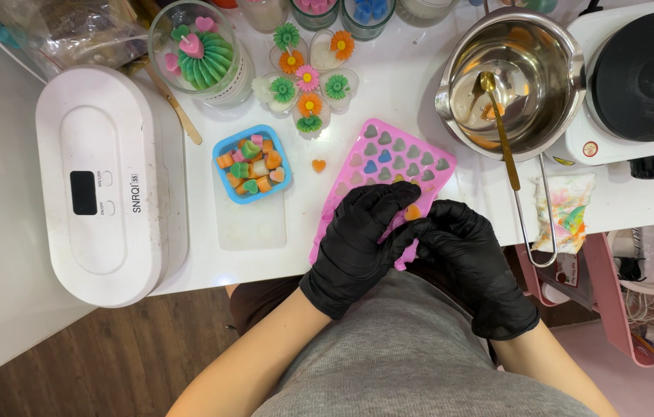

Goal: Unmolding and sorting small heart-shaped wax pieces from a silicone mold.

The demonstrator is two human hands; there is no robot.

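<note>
White plastic, an oval appliance (103,185) fills the table's (389,100) left side; its small display is too small to make out. Just right of it, a blue square dish (252,164) holds small coloured wax pieces, and one loose orange heart (318,165) lies nearby. Both black-gloved hands work the pink silicone heart mould (396,158), which overhangs the front edge of the table. Left hand (362,243) curls its fingers (396,197) over the mould's near end; right hand (466,259) pinches that end beside an orange wax heart (413,211). Hanging over the edge, the flexed mould could spill freed hearts into the lap. Gloves hide the mould's near rows. At the right, a steel pot (516,81) with a gold spoon (497,123) overhangs a hotplate (636,85); a knock could tip it.
</note>
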